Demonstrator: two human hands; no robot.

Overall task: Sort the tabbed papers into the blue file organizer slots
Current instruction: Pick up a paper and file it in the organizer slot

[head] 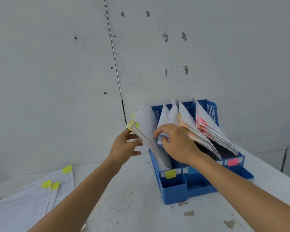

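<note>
A blue file organizer (174,193) stands on the white table against the wall, its slots marked at the front by a yellow label (170,174), a blue label (192,170) and a pink label (233,162). The leftmost slot holds a leaning stack of yellow-tabbed papers (145,126). My left hand (125,148) presses its fingers against that stack's outer left side. My right hand (176,143) reaches into the second slot, fingers curled around the blue-tabbed papers (164,118) there. Orange-tabbed papers (189,124) and pink-tabbed papers (208,124) fill the slots to the right.
A loose pile of yellow-tabbed sheets (32,198) lies fanned on the table at the lower left. The grey-white wall (74,81) rises right behind the organizer. The tabletop (132,198) shows chipped paint spots near the front right.
</note>
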